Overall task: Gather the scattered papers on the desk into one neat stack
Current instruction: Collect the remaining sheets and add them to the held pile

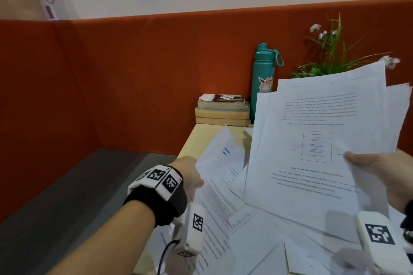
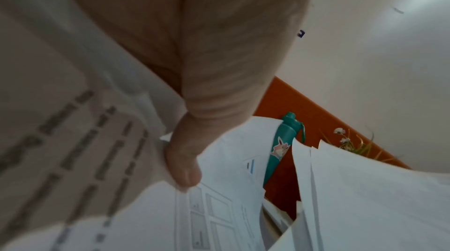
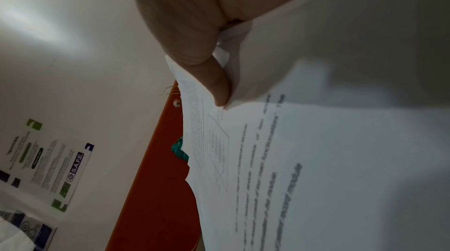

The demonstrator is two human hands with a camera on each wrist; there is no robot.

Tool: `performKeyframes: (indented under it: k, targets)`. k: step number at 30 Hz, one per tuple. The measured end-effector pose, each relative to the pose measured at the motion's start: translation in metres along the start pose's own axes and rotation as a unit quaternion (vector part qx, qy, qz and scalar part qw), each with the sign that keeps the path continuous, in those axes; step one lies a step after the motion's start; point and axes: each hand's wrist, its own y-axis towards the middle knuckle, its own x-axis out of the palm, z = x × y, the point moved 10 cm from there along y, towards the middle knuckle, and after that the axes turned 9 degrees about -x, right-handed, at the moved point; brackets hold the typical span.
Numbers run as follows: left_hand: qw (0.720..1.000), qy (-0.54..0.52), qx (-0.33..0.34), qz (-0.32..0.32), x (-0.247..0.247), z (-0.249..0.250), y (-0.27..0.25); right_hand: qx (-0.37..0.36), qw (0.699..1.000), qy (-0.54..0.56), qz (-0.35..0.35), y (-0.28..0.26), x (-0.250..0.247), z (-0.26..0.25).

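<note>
White printed papers lie scattered over the wooden desk point(image 1: 196, 138). My right hand point(image 1: 368, 163) grips a bundle of sheets point(image 1: 324, 140) raised above the desk, thumb on the top page with a diagram; the right wrist view shows the thumb point(image 3: 214, 82) pressing that bundle point(image 3: 316, 159). My left hand point(image 1: 190, 174) pinches the edge of a lifted sheet point(image 1: 219, 158) at the desk's left side. In the left wrist view the thumb point(image 2: 182, 168) lies on top of a printed sheet point(image 2: 219, 207). More loose pages point(image 1: 257, 241) lie flat below both hands.
A stack of books point(image 1: 222, 110) and a teal bottle point(image 1: 262, 82) stand at the back against the orange partition point(image 1: 134, 73). A flowering plant point(image 1: 330, 51) rises behind the raised bundle. A grey surface point(image 1: 67, 196) lies left of the desk.
</note>
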Motion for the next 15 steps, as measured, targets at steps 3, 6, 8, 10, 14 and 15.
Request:
performKeyframes:
  k: [3, 6, 8, 10, 14, 15]
  targets:
    - [0.998, -0.038, 0.043, 0.019, -0.023, 0.005, -0.008, 0.002, 1.000, -0.019, -0.023, -0.016, 0.013, -0.019]
    - [0.990, -0.088, 0.062, 0.088, -0.065, 0.008, -0.019, 0.006, 0.999, -0.020, -0.032, -0.019, 0.016, -0.017]
    - [0.987, -0.090, 0.068, 0.115, -0.082, 0.010, -0.024, 0.018, 1.000, -0.022, -0.010, -0.015, 0.012, -0.007]
    - [0.987, -0.085, 0.068, 0.119, -0.088, 0.010, -0.028, 0.021, 1.000, -0.022, -0.004, -0.015, 0.013, -0.003]
    - [0.967, -0.132, 0.060, 0.212, -0.122, 0.000, -0.040, -0.001, 1.000, -0.026, 0.013, -0.022, 0.017, -0.010]
    - [0.963, -0.145, 0.062, 0.220, -0.126, 0.000, -0.043, 0.000, 1.000, -0.022, 0.012, -0.025, 0.020, -0.012]
